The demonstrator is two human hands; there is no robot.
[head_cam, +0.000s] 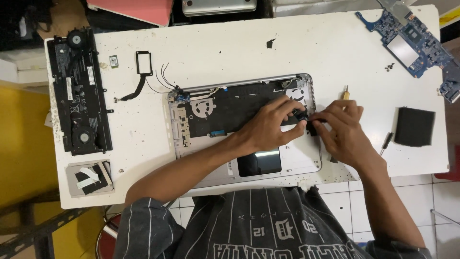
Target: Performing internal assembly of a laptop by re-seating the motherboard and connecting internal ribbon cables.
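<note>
Opened silver laptop base (pixel 306 160), its bottom cover off and its dark inner parts bare, lies near the middle of the white tabletop (pixel 230 52), close to the near edge. Both hands meet at its right side. The left hand (pixel 273 125) lies across the dark inner board, thumb and fingers pinched together on a small black part (pixel 301 115) beside the right edge of the base. The right hand (pixel 342 129) comes in from the right, its fingertips closed on another small black piece (pixel 314 125) just beside the first; the two pieces seem to touch, though how they join cannot be told. The left forearm crosses the dark touchpad opening (pixel 258 163) and hides part of the base.

Behind the right hand a small yellow-handled screwdriver (pixel 345 92) lies on the tabletop. Further right lies a black square pad (pixel 414 126), with a thin dark tool (pixel 386 140) between it and the right wrist. A blue circuit board (pixel 412 41) sits at the far right corner. At the left edge lies a long black battery pack with two round fans (pixel 79 91); near it, a small grey tray holding black and white bits (pixel 89 178). A black rectangular frame with a ribbon cable (pixel 142 69) and loose thin wires (pixel 163 79) lie just left of the base.
</note>
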